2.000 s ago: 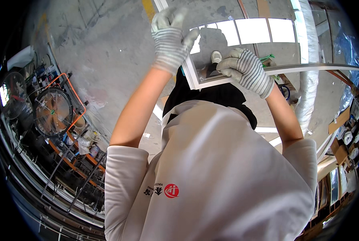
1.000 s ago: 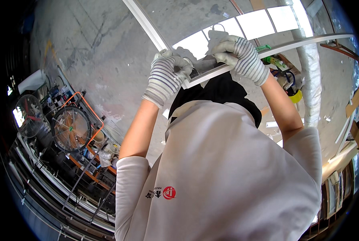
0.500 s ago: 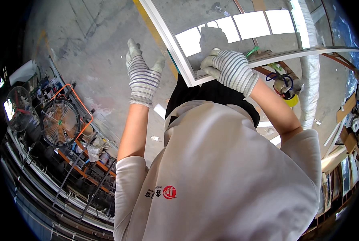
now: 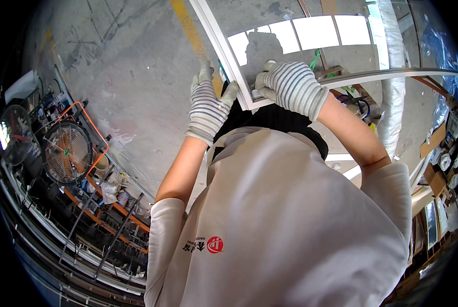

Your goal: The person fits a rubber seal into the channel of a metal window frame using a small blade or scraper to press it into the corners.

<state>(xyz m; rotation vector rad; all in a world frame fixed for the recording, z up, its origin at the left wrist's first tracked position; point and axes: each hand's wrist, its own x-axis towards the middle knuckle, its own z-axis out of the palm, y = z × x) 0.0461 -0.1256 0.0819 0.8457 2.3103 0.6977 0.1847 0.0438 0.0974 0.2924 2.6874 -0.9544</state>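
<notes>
A large glass pane [image 4: 311, 59] in a white frame [image 4: 224, 51] lies in front of me, one corner pointing toward my waist. My right hand [image 4: 293, 87], in a striped knit glove, is closed over the near frame bar just right of that corner. Its fingers curl over the inner edge onto the glass, and its palm side is hidden. My left hand [image 4: 208, 107], gloved alike, is beside the frame's left bar with fingers stretched out and thumb apart. The thumb tip is close to the corner; whether it touches I cannot tell.
At the left stand a round floor fan [image 4: 67, 152] and an orange tubular frame [image 4: 98, 130], with long metal profiles [image 4: 39, 215] below. A wrapped white roll [image 4: 392, 102] and a cluttered rack [image 4: 439, 220] are at the right. A yellow line [image 4: 185, 25] crosses the concrete floor.
My left hand has moved right, from over the floor to beside the frame's corner. My right hand stays on the near bar. The view has shifted slightly.
</notes>
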